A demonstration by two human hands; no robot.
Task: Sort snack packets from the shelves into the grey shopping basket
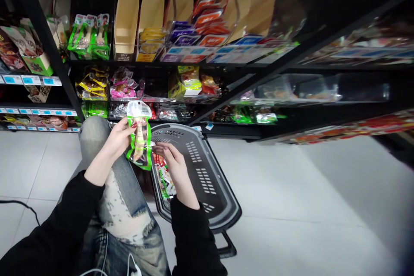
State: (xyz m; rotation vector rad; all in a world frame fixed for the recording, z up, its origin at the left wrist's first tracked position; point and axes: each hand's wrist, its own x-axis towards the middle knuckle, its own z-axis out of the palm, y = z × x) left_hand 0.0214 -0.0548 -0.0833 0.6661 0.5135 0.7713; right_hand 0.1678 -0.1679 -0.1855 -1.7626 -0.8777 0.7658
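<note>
My left hand (120, 139) grips the left edge of a green-edged snack packet (139, 133), thumb on its front. The packet is upright, with a clear front that shows a pale, elongated piece of food, and a white top with a barcode. My right hand (173, 159) is at the packet's right edge, its fingers pinched together there; the fingertips are partly hidden. Below the right hand stands a dark grey shopping basket (194, 189). Inside it, red, white and green snack packets (164, 179) lie partly under my right wrist.
Black shelves (155, 64) run across the front, with cardboard display boxes (127, 21) and similar green packets (89, 36) at the upper left. My bent knee (93, 131) is left of the basket. A basket handle (226, 246) sticks out over the pale tiled floor (291, 233).
</note>
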